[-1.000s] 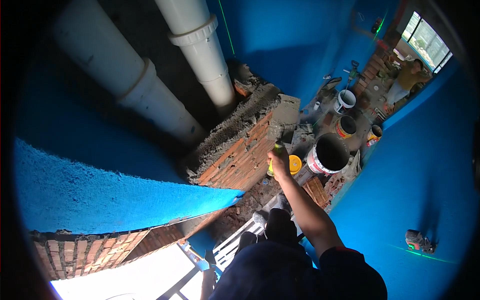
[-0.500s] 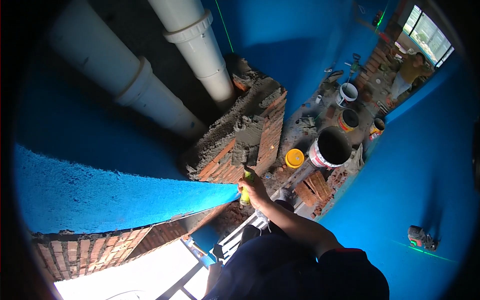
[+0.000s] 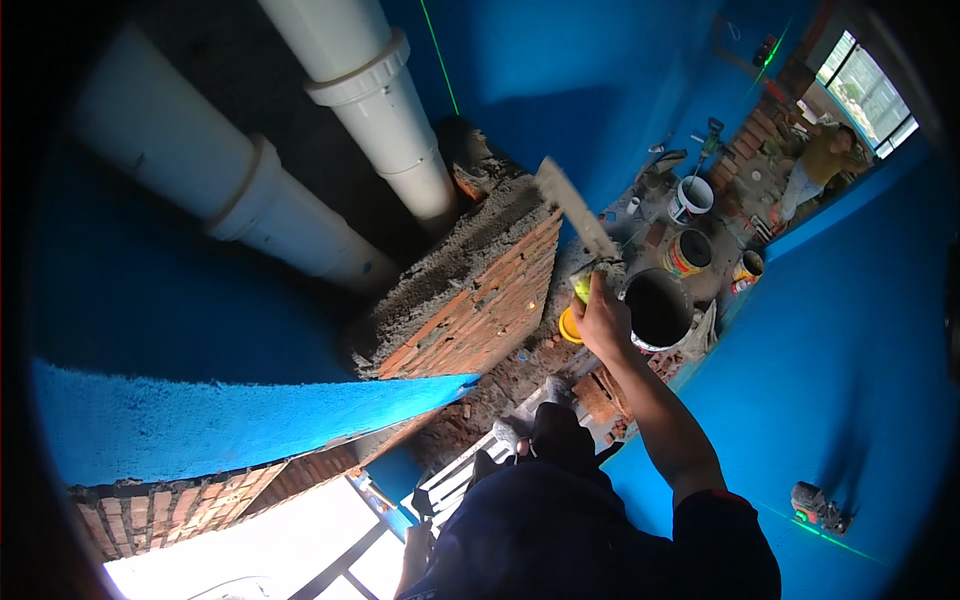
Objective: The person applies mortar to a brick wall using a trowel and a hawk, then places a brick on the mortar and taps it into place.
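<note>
My right hand [image 3: 604, 318] is closed round the yellow-green handle of a trowel [image 3: 578, 212]. Its long blade is smeared with grey mortar and points up and away, just beyond the right edge of a brick wall [image 3: 490, 300]. Wet grey mortar [image 3: 455, 245] lies along the wall's top. Low in the picture, part of my left hand [image 3: 416, 552] shows beside my dark clothing, close to a small dark object [image 3: 422, 500]; its fingers are too unclear to read.
Two thick white pipes [image 3: 385, 125] rise behind the wall. Below stand a large mortar bucket [image 3: 640, 335], smaller buckets [image 3: 692, 198], a yellow lid [image 3: 570, 326] and loose bricks. A laser level [image 3: 820, 508] sits at the right blue wall. Another person [image 3: 820, 165] is beyond the opening.
My right hand has moved right and away from the wall top with the trowel. The mortar lump under the blade has left the wall's edge, and the blade has swung outward.
</note>
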A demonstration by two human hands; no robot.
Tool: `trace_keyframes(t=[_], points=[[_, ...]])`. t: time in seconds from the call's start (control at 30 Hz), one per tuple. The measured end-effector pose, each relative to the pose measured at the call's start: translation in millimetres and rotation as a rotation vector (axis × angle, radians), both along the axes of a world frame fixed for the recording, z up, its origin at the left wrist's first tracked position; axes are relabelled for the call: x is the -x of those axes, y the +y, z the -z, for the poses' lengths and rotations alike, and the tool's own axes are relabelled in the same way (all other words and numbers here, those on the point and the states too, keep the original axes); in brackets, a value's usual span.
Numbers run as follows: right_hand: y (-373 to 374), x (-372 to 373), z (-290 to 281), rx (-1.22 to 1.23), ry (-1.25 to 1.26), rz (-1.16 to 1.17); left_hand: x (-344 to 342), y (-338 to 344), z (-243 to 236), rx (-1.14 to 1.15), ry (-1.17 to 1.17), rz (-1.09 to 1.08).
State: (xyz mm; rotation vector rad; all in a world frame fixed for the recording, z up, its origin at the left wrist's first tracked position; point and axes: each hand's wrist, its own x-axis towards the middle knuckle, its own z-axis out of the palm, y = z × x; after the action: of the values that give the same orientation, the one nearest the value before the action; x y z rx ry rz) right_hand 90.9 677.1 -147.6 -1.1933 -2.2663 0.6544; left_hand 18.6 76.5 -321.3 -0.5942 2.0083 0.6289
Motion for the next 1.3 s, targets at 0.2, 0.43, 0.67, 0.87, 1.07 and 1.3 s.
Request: trace_keyframes(t=[0.2,0.43,0.67,0.87,1.07,1.3], points=[[11.0,-11.6,-27.9,0.329,0.369,0.003,-11.3,33.4,-18.1,0.023,0.008,-0.021],[104.3,-39.7,-17.4,1.287,0.648,-0.138,-17.9,80.6,-29.8,0.016,0.034,-0.028],[214.2,-31.2,-32.3,1.747,0.125,-0.396,-36.9,105.7,-33.2,0.034,0.039,-0.045],[244.9,10.5,-28.1,1.451,-0.022,-0.451,-50.9,122.0,-38.7,0.052,0.028,-0.045],[247.8,15.3,-33.8,1.419,0.136,-0.466,-52.8,131.4,-46.4,0.068,0.011,-0.058],[264.3,-4.0,8.6,1.762,0.079,-0.533,-40.5,136.5,-58.6,0.074,-0.006,0.006]])
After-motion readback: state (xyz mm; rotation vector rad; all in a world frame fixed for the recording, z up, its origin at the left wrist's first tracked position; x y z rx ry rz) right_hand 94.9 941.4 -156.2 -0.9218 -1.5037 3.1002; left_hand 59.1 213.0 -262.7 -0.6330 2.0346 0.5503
